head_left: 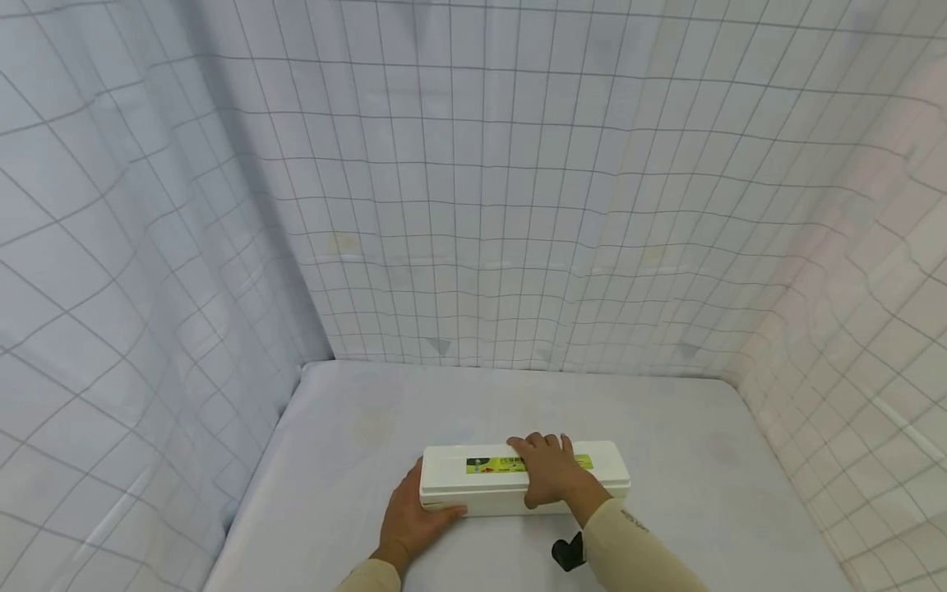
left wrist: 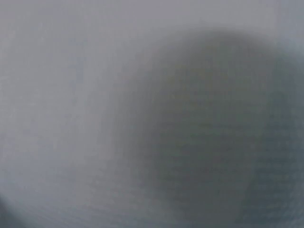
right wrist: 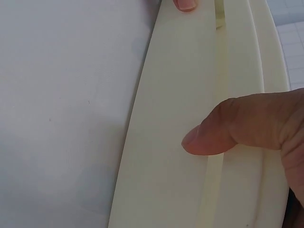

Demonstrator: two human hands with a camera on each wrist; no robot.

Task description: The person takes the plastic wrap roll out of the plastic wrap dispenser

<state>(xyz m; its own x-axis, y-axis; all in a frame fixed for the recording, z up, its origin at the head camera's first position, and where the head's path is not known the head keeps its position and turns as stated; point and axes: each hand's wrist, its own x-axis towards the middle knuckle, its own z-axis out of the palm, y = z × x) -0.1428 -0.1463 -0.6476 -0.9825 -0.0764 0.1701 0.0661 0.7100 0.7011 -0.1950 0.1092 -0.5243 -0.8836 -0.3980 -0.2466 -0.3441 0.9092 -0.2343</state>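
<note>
Left hand pinches left end of box; right hand, fingers spread, clasps across lid, seemingly for steadiness.

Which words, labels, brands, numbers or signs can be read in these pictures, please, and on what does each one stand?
No text can be read with certainty.
Yellow-green label on top of the white box: bears print, too small and blurred to quote, and partly covered.
Small dark mark on the right sleeve: too small to tell whether it is lettering.
Left wrist view: too blurred to read anything.
Right wrist view: no text shows.
</note>
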